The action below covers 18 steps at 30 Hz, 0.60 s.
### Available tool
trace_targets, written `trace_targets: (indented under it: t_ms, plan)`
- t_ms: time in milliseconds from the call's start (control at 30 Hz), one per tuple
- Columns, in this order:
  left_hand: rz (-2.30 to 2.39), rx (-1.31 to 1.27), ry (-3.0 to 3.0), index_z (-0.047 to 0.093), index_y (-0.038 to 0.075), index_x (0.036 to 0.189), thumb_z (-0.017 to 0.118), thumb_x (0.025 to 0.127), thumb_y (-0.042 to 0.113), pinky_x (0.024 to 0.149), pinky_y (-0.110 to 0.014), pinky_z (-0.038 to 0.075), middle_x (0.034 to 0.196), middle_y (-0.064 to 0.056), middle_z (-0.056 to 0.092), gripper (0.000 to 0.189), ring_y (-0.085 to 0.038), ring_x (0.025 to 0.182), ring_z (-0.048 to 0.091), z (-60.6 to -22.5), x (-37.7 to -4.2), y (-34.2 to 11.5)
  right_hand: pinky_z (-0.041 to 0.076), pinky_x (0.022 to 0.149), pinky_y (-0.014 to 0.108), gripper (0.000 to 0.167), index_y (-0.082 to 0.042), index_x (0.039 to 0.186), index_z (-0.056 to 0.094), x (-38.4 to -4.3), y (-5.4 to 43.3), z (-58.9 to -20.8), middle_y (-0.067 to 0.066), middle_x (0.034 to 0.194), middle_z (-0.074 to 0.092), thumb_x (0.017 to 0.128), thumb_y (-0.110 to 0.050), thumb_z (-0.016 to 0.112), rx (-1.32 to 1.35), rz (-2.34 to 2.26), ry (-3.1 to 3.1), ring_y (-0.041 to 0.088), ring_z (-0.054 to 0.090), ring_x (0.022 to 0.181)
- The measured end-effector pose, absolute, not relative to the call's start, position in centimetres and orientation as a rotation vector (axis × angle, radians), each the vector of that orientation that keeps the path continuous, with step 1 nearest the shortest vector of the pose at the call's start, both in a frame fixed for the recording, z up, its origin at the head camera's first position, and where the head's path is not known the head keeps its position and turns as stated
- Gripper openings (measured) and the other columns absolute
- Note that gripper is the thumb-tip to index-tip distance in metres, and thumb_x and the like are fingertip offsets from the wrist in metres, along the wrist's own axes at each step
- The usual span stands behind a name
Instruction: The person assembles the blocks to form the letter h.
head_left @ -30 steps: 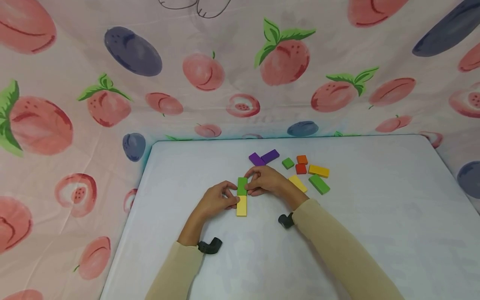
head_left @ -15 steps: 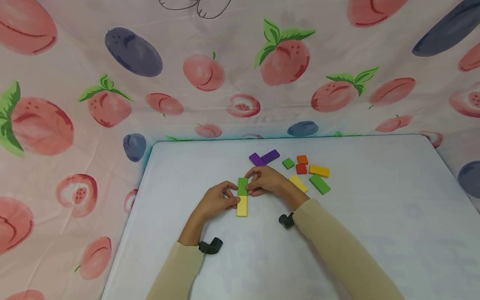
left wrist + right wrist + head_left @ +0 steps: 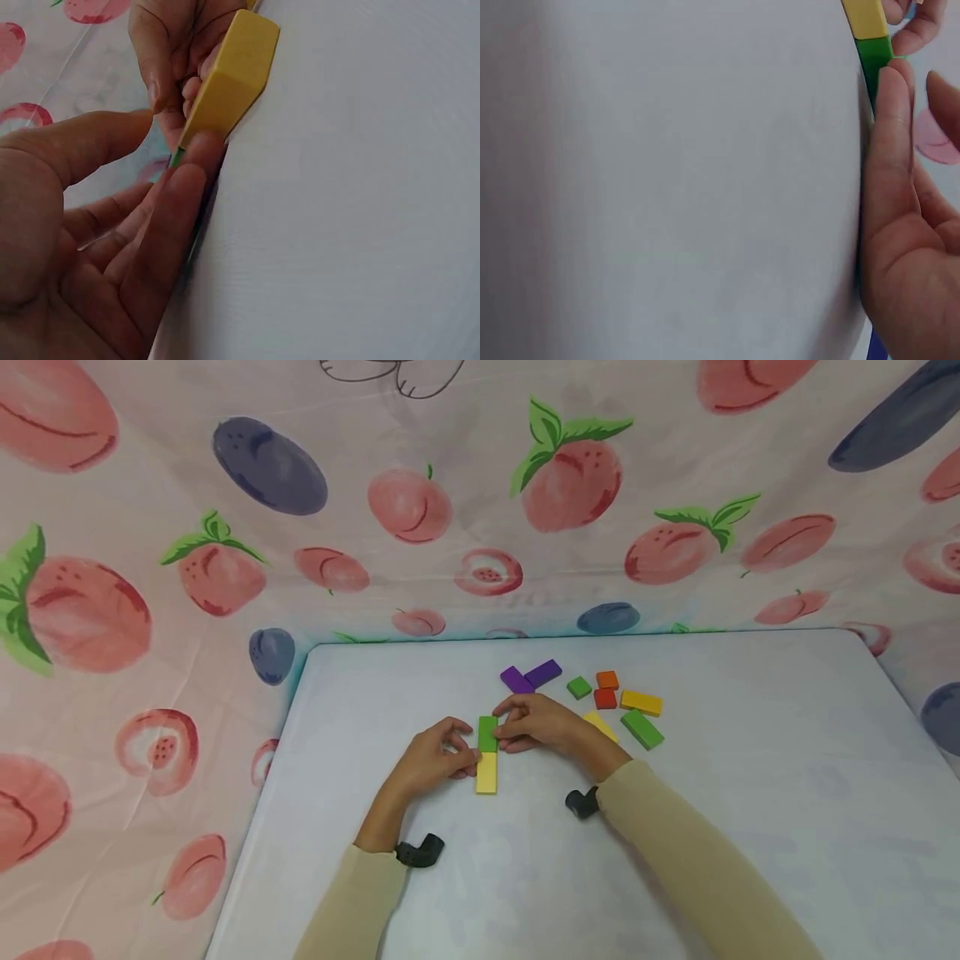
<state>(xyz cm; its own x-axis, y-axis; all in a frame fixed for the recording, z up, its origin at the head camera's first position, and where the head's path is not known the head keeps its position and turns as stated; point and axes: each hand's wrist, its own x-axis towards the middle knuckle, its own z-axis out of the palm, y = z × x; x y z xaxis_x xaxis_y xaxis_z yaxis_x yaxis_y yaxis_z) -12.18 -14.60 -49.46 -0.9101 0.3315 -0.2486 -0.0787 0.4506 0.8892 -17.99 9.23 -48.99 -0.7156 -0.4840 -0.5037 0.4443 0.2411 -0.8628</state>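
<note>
A green block (image 3: 487,734) and a pale yellow block (image 3: 487,773) lie end to end in one upright line in the head view, green on the far side. My left hand (image 3: 435,756) is at their left; its thumb touches the yellow block's side, and its index finger stands off the green one. From the right, my right hand (image 3: 542,723) touches the green block's side with the thumb, its index finger arched near the far corner. In the left wrist view the yellow block (image 3: 236,71) shows large past my fingertips. The right wrist view shows the green block (image 3: 874,60) at my fingertip.
Behind my right hand lie two purple blocks (image 3: 543,673), a small green block (image 3: 579,687), an orange block (image 3: 607,680), a red block (image 3: 605,698), a yellow block (image 3: 641,702) and a longer green block (image 3: 642,729). Another yellow block (image 3: 600,725) is partly under my right forearm.
My left index finger has lifted slightly away from the green block. My right wrist has shifted a little to the right. The two aligned blocks keep their arrangement.
</note>
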Motion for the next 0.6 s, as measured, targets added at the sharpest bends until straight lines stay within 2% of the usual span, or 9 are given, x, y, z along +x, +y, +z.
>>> trace_targets:
  t_ms: [167, 300, 400, 533, 600]
  plan:
    - [1.344, 0.426, 2.567, 0.066, 0.012, 0.128, 0.078, 0.091, 0.022, 0.084, -0.035, 0.059, 0.115, -0.004, 0.072, 0.041, -0.016, 0.098, 0.07, -48.8, -12.4, -15.0, 0.062, 0.088, 0.032, 0.041, -0.009, 0.136, 0.058, -17.9, 10.1, -48.2, 0.015, 0.111, 0.066, 0.097, -0.018, 0.07, -0.098, -1.538, 1.823, 0.024, 0.072, 0.097]
    - [1.179, 0.606, 2.684, 0.068, 0.015, 0.131, 0.079, 0.09, 0.027, 0.108, -0.047, 0.05, 0.136, -0.004, 0.065, 0.043, -0.024, 0.129, 0.059, -48.7, -12.7, -15.4, 0.06, 0.091, 0.033, 0.04, -0.013, 0.135, 0.061, -17.9, 11.0, -47.1, 0.013, 0.114, 0.067, 0.099, -0.03, 0.068, -0.181, -1.436, 2.034, 0.025, 0.069, 0.101]
    - [1.049, 0.667, 2.698, 0.066, 0.02, 0.136, 0.078, 0.091, 0.034, 0.123, -0.058, 0.028, 0.151, -0.002, 0.055, 0.049, -0.026, 0.149, 0.042, -48.8, -12.8, -15.6, 0.06, 0.088, 0.034, 0.038, -0.015, 0.132, 0.064, -18.0, 11.9, -46.4, 0.01, 0.113, 0.069, 0.1, -0.035, 0.067, -0.241, -1.339, 2.218, 0.025, 0.067, 0.101]
    - [0.956, 0.675, 2.649, 0.06, 0.027, 0.143, 0.078, 0.089, 0.042, 0.124, -0.069, 0.002, 0.161, 0.003, 0.044, 0.059, -0.026, 0.158, 0.023, -48.8, -12.7, -15.8, 0.06, 0.082, 0.033, 0.033, -0.018, 0.126, 0.068, -18.1, 13.4, -45.6, 0.005, 0.11, 0.069, 0.099, -0.037, 0.066, -0.33, -1.207, 2.436, 0.023, 0.066, 0.102]
    - [0.934, 0.687, 2.616, 0.057, 0.029, 0.146, 0.078, 0.088, 0.045, 0.122, -0.071, -0.006, 0.163, 0.005, 0.041, 0.064, -0.026, 0.159, 0.019, -48.8, -12.7, -15.8, 0.059, 0.082, 0.032, 0.032, -0.018, 0.124, 0.069, -18.0, 14.2, -45.3, 0.003, 0.108, 0.069, 0.099, -0.037, 0.067, -0.373, -1.143, 2.517, 0.022, 0.064, 0.103]
